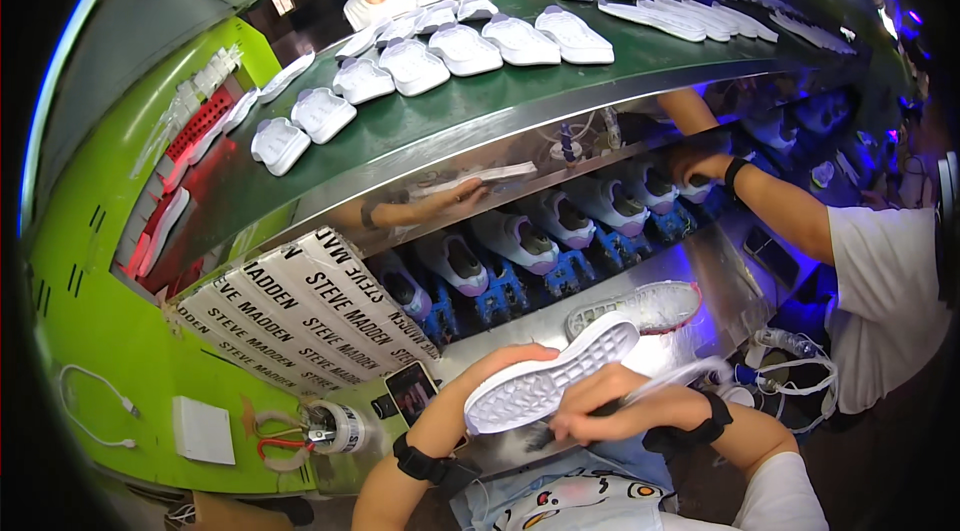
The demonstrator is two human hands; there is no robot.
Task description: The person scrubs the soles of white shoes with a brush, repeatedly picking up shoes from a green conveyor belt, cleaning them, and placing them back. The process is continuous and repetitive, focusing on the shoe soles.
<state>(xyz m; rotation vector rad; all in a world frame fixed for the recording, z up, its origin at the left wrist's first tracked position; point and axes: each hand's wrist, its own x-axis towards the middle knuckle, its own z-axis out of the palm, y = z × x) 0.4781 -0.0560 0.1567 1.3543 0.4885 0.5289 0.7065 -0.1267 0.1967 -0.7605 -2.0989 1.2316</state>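
Note:
My left hand (500, 368) is closed round the far edge of a white shoe sole (530, 386), tilted so its cavity-patterned side shows. Close over its near right side, my right hand (600, 407) grips a brush (680, 374) with a pale, blurred handle; dark bristles seem to show below the fingers. Whether the bristles touch the sole I cannot tell. Just beyond, a greyish-white shoe piece (640, 311) with a pinkish edge lies on the metal worktop (530, 316).
Pale shoes (515, 241) stand on blue holders in a trough ahead. White soles (465, 49) line the green conveyor (400, 116) above. At left are a printed box (310, 316), phone (412, 391) and tool cup (340, 428). A co-worker's arm (785, 206) reaches in from the right.

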